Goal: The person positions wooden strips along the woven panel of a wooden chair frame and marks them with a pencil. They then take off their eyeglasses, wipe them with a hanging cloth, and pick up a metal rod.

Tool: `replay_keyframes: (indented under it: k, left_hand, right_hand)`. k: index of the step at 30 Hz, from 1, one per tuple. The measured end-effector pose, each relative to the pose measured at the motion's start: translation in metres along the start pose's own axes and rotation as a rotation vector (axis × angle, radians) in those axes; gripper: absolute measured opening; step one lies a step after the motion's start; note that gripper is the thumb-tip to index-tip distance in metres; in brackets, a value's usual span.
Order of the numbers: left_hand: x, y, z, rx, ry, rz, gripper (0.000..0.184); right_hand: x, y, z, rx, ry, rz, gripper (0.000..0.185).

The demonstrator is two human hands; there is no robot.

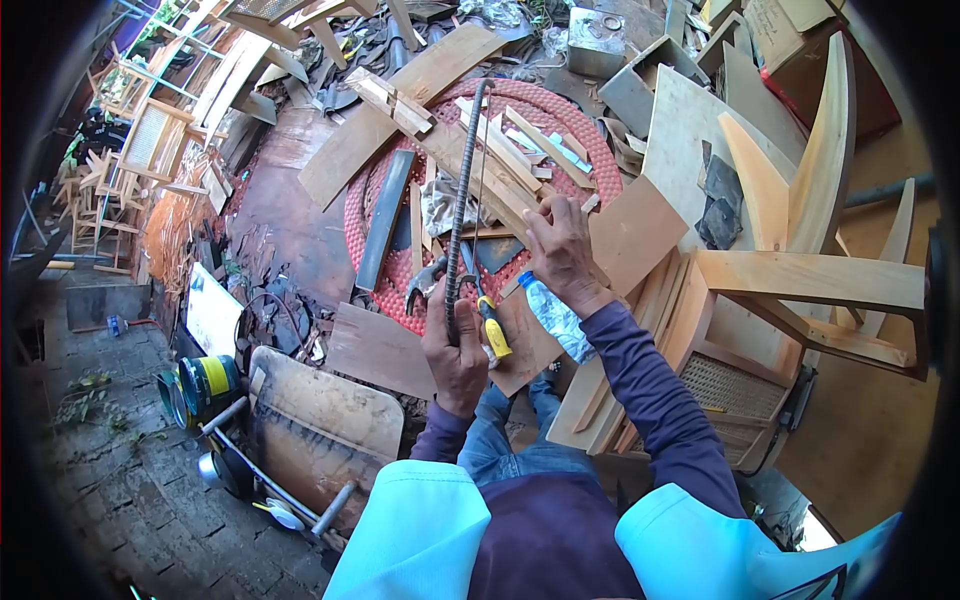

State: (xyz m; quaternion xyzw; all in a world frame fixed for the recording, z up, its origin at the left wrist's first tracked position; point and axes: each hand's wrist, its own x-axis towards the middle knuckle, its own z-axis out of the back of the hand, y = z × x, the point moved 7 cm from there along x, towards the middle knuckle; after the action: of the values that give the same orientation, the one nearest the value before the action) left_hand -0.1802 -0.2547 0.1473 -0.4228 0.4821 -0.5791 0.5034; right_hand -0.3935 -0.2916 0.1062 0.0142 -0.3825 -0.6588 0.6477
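My left hand (455,360) is wrapped around the lower end of a bow saw (466,185). Its frame is a curved, ribbed steel bar standing nearly upright, with a thin blade or wire along its right side. My right hand (565,245) is closed, fingers curled, beside the end of a long wooden board (485,175); whatever it pinches is hidden. Just below it lies a clear plastic bottle (556,315) with a blue cap. Near my left hand are a claw hammer head (425,280) and a tool with a yellow-and-black handle (493,327).
Wood offcuts lie on a round red woven mat (360,220). A wooden chair frame (810,270) with a cane panel stands at right. Left are a worn wooden chair panel (325,405) and a green bucket (210,383). Metal boxes (597,42) sit at the back.
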Motion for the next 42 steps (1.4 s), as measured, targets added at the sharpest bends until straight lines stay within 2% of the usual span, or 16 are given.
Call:
replay_keyframes:
  k: [1,3,4,5,7,8,12,16,19,23,24,29,31,35,38,42]
  left_hand:
    - [0.001,0.006,-0.002,0.002,-0.005,0.0,0.037]
    - [0.005,0.001,-0.009,0.104,-0.047,-0.154,0.038]
    - [0.007,-0.005,-0.013,0.142,-0.069,-0.227,0.039]
    - [0.007,-0.004,-0.015,0.142,-0.072,-0.223,0.039]
    - [0.008,0.011,-0.017,0.123,-0.043,-0.069,0.04]
    - [0.012,0.009,-0.021,0.123,-0.083,-0.181,0.041]
    - [0.019,0.03,-0.028,0.097,-0.072,-0.136,0.041]
    - [0.026,0.052,-0.034,0.081,-0.009,-0.029,0.039]
    - [0.03,0.052,-0.035,0.143,-0.04,-0.126,0.039]
    - [0.031,0.057,-0.033,0.103,0.0,-0.127,0.039]
    - [0.031,0.061,-0.033,0.053,0.022,-0.055,0.038]
    - [0.032,0.07,-0.031,0.0,0.031,0.056,0.039]
    - [0.033,0.071,-0.03,0.049,0.01,-0.036,0.039]
    - [0.032,0.086,-0.032,-0.005,0.062,-0.019,0.039]
    - [0.03,0.091,-0.03,0.066,0.039,-0.043,0.04]
    - [0.032,0.077,-0.034,0.01,0.028,-0.049,0.038]
  right_hand:
    - [0.001,0.0,-0.001,0.003,0.01,-0.004,0.022]
    - [0.002,-0.001,0.0,0.004,0.023,-0.008,0.02]
    - [0.006,-0.001,0.001,-0.006,0.025,0.003,0.026]
    - [0.007,0.0,-0.001,-0.013,0.034,0.013,0.032]
    - [0.007,0.001,-0.004,-0.024,0.068,0.004,0.033]
    - [0.01,0.0,-0.006,-0.043,0.085,-0.003,0.034]
    - [0.019,0.0,-0.002,0.029,0.1,-0.066,0.038]
    - [0.02,-0.001,-0.008,0.009,0.095,-0.013,0.043]
    - [0.016,-0.008,-0.021,0.008,0.126,-0.041,0.047]
    - [0.016,-0.01,-0.026,0.045,0.16,-0.074,0.046]
    - [0.018,-0.01,-0.026,0.049,0.172,-0.081,0.048]
    - [0.018,-0.013,-0.026,0.097,0.194,-0.11,0.053]
    - [0.019,-0.013,-0.026,0.094,0.208,-0.14,0.054]
    - [0.021,-0.013,-0.027,0.084,0.209,-0.126,0.052]
    - [0.017,-0.011,-0.028,0.055,0.207,-0.119,0.052]
    - [0.019,-0.011,-0.03,0.045,0.202,-0.106,0.051]
